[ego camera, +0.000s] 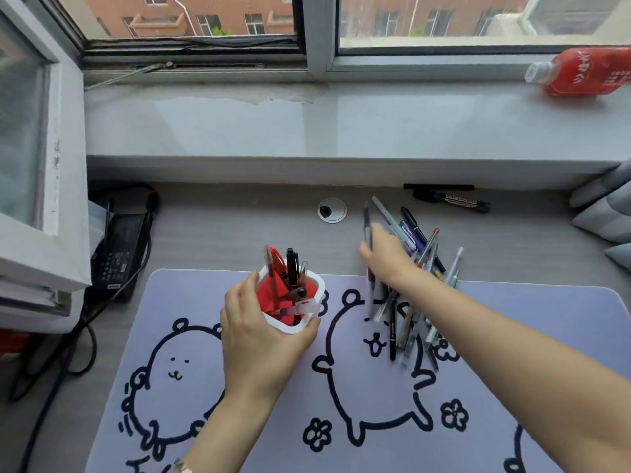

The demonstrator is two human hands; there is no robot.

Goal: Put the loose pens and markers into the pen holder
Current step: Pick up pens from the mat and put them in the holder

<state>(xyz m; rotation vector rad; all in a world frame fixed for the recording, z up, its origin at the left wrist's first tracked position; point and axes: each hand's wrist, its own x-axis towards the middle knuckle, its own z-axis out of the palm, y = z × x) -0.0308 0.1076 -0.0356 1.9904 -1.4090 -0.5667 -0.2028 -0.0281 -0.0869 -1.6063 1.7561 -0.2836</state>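
Note:
A white pen holder (309,324) with a red inside stands on the lilac desk mat (239,421). Several pens stick out of it. My left hand (256,336) is wrapped around its near side. A pile of loose pens (415,302) lies to the right, half on the mat and half on the desk. My right hand (387,254) is over the pile's far end, its fingers closed around a dark grey pen (366,221) that points away from me. A black whiteboard marker (457,201) lies alone near the wall.
A red bottle (587,71) lies on the windowsill at the far right. A black power adapter (119,247) with cables sits at the left of the desk. A round cable grommet (332,209) is set in the desk. Grey cushions (604,213) crowd the right edge.

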